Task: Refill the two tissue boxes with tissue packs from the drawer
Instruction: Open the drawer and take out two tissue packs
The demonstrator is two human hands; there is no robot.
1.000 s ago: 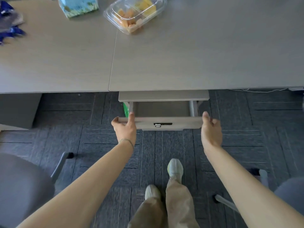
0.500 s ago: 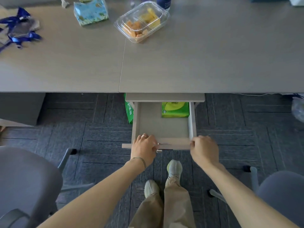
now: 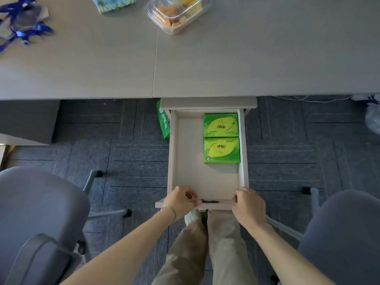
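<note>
The pale drawer (image 3: pixel 173 153) under the grey desk (image 3: pixel 246 64) is pulled far out. Two green tissue packs lie end to end along its right side, the far pack (image 3: pixel 221 125) touching the near pack (image 3: pixel 222 150). My left hand (image 3: pixel 181 200) grips the left part of the drawer's front panel. My right hand (image 3: pixel 247 206) grips the right part of the same panel. A blue-green tissue pack (image 3: pixel 113 3) lies on the desk at the top edge, cut off by the frame.
A clear plastic food container (image 3: pixel 176 12) sits on the desk. Blue ribbon wrapping (image 3: pixel 20 27) lies at the far left. Grey office chairs stand at left (image 3: pixel 39 219) and right (image 3: pixel 345 233). A green bag (image 3: pixel 163 122) hangs left of the drawer. My legs are below the drawer.
Both hands have pulled the drawer much farther out toward me. The two green tissue packs have come into view, one after the other.
</note>
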